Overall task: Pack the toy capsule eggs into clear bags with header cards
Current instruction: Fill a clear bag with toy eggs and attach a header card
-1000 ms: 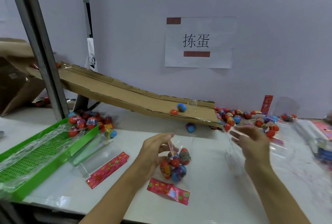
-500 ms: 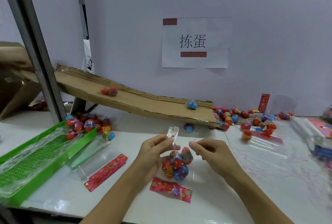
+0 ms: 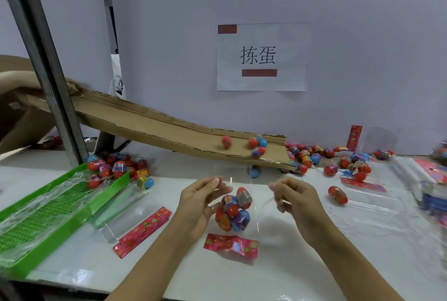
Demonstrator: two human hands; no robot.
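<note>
Since the earlier frame the right hand [image 3: 296, 201] has drawn away from the left hand [image 3: 202, 201], spreading the clear bag [image 3: 254, 204] mouth. Each hand pinches a top edge of the bag between thumb and fingertips. About five capsule eggs [image 3: 233, 209] sit clustered in the bag, which hangs upright, mouth up, its pink header card [image 3: 231, 245] lying across the white surface [image 3: 290, 264] below. Three eggs are on the cardboard ramp [image 3: 169, 129]; a second header strip [image 3: 142, 230] lies left.

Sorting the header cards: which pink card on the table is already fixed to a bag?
The pink card below the eggs, at the held bag's bottom; the other lies flat, loose, beside the green tray.
</note>
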